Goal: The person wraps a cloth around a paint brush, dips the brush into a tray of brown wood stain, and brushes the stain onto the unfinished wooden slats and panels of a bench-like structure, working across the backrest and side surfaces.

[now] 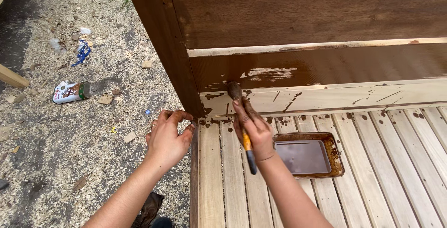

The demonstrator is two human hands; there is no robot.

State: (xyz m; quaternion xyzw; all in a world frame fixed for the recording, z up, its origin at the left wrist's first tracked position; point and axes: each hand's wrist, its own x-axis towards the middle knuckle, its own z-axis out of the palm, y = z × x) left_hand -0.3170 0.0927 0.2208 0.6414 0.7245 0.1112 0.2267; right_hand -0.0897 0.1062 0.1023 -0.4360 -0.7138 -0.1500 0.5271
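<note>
far left: gravel ground (60, 163) w/ sawdust and wood chips all over. a can (71, 91) lies on its side there, a blue scrap (82, 53) up beyond it, small wood offcuts scattered about, e.g. one block (130, 137) near the left hand. a pale plank end (11, 77) pokes in at the left edge.

left hand (167, 137): fingers curled, a bit apart, tips hooked on the corner edge of the bench where the dark post (160, 37) meets the slats. holds nothing, just grips the edge. ring on one finger, brown stain on fingertips.

bench: slat seat (372, 186) bare pale wood, brown drips at the back end of the slats. the left edge board by the hand is stained dark. back panel (302, 9) up top dark brown all over. below it a rail (349, 65) mostly stained, w/ a pale unpainted patch (270, 73) just right of the brush tip. the lowest rail (335, 95) is bare w/ streaks and splatter.

right hand (251, 125): fingers closed together round the brush (242, 121), stain on them. brush has an orange and dark handle running down past the wrist; bristles up, loaded brown, touching the lower left corner of the stained rail, near the post.

just right of the right wrist: shallow tray (334, 156) sits flat on the slats, brown stain pooled in it, rim smeared.

bottom edge by the left arm: a dark rag or shoe (149, 209), can't tell which.
</note>
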